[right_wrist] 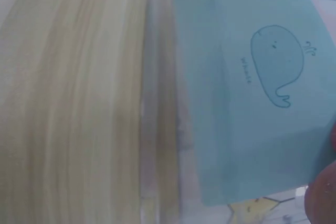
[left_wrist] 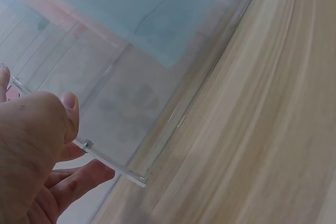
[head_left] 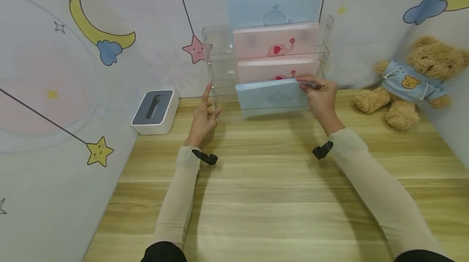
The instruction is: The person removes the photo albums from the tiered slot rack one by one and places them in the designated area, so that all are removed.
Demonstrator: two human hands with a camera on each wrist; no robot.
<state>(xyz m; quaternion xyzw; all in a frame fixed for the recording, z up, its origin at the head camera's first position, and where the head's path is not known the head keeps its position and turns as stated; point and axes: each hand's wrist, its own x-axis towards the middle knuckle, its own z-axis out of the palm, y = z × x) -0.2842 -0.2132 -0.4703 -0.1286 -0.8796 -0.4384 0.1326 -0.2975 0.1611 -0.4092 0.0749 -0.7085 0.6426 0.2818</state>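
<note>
A clear tiered acrylic rack (head_left: 223, 68) stands against the wall, holding pink and light-blue flat packets in its steps. My left hand (head_left: 202, 121) grips the rack's left side panel; in the left wrist view, the thumb (left_wrist: 71, 109) lies on one face of the panel edge and fingers on the other. My right hand (head_left: 324, 97) pinches the upper right corner of the front light-blue packet (head_left: 271, 98), which sits in the lowest step. The right wrist view shows a whale drawing (right_wrist: 278, 66) on it. Most of the right hand lies outside that view.
Behind the front packet rise two pink elephant packets (head_left: 253, 70) and another blue whale packet (head_left: 245, 9). A white box with a grey inset (head_left: 141, 115) stands left of the rack. To the right sits a teddy bear (head_left: 414, 83), on the wooden tabletop (head_left: 256, 197).
</note>
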